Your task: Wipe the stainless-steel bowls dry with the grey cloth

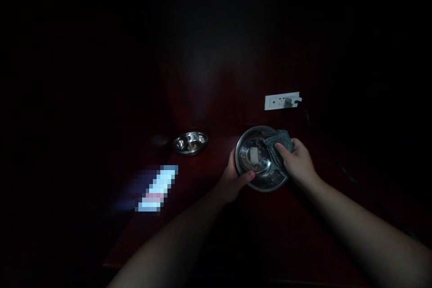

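Note:
A shiny metal bowl is held up above the dark red table, its open side tilted toward me. My left hand grips its left rim, thumb over the edge and fingers behind the wall. In my right hand is a bunched grey-green cloth, which lies over the right side of the bowl's rim and inner wall. A pale rectangular patch, perhaps a label or a reflection, shows at the bowl's bottom. The fingers behind the cloth are partly hidden.
Left of the bowl, another shallow metal bowl rests on the table. A bright pixelated rectangle lies nearer me at the left. A white wall socket with a plug and a dark cable is behind. The surroundings are very dark.

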`<state>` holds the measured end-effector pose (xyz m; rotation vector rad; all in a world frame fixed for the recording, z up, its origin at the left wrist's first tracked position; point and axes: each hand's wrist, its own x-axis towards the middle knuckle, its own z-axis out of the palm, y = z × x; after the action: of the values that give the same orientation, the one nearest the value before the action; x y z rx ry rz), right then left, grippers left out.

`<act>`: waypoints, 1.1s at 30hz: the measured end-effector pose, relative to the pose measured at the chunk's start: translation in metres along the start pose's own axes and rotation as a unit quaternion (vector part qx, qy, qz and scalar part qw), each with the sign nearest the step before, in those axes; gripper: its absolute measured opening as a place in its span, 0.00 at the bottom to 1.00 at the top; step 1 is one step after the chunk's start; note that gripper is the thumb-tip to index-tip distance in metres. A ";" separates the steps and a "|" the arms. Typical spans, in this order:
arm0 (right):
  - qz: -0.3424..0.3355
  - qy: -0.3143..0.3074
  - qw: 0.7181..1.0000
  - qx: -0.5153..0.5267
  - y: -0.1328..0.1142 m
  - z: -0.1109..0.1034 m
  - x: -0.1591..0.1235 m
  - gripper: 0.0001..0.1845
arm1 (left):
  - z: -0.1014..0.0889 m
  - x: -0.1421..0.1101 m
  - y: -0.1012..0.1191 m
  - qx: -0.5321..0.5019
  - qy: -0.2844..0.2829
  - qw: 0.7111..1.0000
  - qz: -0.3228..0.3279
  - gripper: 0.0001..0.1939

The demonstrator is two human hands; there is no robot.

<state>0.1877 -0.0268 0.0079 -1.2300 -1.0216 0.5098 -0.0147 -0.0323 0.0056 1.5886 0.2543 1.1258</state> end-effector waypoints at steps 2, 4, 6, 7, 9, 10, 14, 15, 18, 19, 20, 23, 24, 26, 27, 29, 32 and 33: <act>0.012 -0.004 1.000 0.004 0.001 0.000 0.000 0.17 | 0.001 0.000 -0.001 -0.005 0.000 1.000 -0.010 0.43; 0.019 -0.006 1.000 -0.002 0.001 0.001 0.000 0.17 | 0.001 0.000 -0.002 -0.007 -0.003 1.000 -0.013 0.44; 0.021 -0.008 1.000 -0.010 0.002 0.001 -0.001 0.17 | 0.001 0.000 -0.003 -0.007 -0.003 1.000 -0.010 0.44; 0.021 -0.010 1.000 -0.014 0.002 0.001 -0.001 0.17 | 0.001 0.000 -0.003 -0.008 -0.001 1.000 -0.007 0.45; 0.020 -0.017 0.999 -0.019 0.003 0.002 -0.001 0.17 | 0.001 0.000 -0.004 -0.010 0.003 1.000 -0.003 0.46; 0.018 -0.020 0.999 -0.023 0.003 0.002 -0.002 0.17 | 0.002 0.000 -0.004 -0.010 0.005 1.000 -0.001 0.47; 0.006 -0.020 0.999 -0.043 0.005 0.002 -0.002 0.16 | 0.002 -0.001 -0.006 -0.011 0.006 1.000 -0.008 0.50; 0.005 -0.022 0.999 -0.043 0.005 0.002 -0.002 0.16 | 0.002 -0.001 -0.006 -0.007 0.010 1.000 -0.012 0.50; 0.005 -0.033 0.999 -0.026 0.003 0.002 -0.003 0.17 | 0.001 0.000 -0.008 0.006 0.025 0.999 -0.019 0.50; 0.003 -0.035 0.999 -0.020 0.002 0.002 -0.003 0.18 | 0.000 0.000 -0.009 0.003 0.028 0.999 -0.019 0.50; 0.001 -0.037 0.999 -0.016 0.001 0.003 -0.004 0.18 | 0.000 0.001 -0.010 -0.001 0.030 0.999 -0.019 0.50; -0.009 -0.048 0.999 -0.017 0.000 0.003 -0.005 0.17 | 0.000 0.001 -0.011 -0.007 0.039 0.999 -0.020 0.50; -0.013 -0.054 0.998 -0.017 0.000 0.002 -0.005 0.17 | 0.000 0.002 -0.011 -0.005 0.042 0.999 -0.019 0.50; -0.020 -0.062 0.998 -0.021 0.002 0.002 -0.004 0.18 | 0.001 0.001 -0.011 -0.002 0.045 0.999 -0.018 0.50; -0.025 -0.063 0.997 -0.027 0.003 0.001 -0.003 0.18 | 0.001 0.001 -0.011 -0.002 0.045 0.999 -0.017 0.49; -0.031 -0.063 0.997 -0.045 0.005 0.001 -0.002 0.18 | 0.001 0.001 -0.010 -0.005 0.040 0.999 -0.016 0.49; -0.033 -0.061 0.996 -0.061 0.008 0.001 -0.001 0.17 | 0.001 0.001 -0.009 -0.010 0.032 0.999 -0.018 0.49; -0.033 -0.062 0.996 -0.062 0.008 0.001 0.000 0.16 | 0.001 0.001 -0.008 -0.010 0.031 0.999 -0.020 0.49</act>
<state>0.1884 -0.0242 0.0000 -1.2817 -1.2100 0.4822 -0.0100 -0.0293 -0.0010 1.5254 0.3132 1.1442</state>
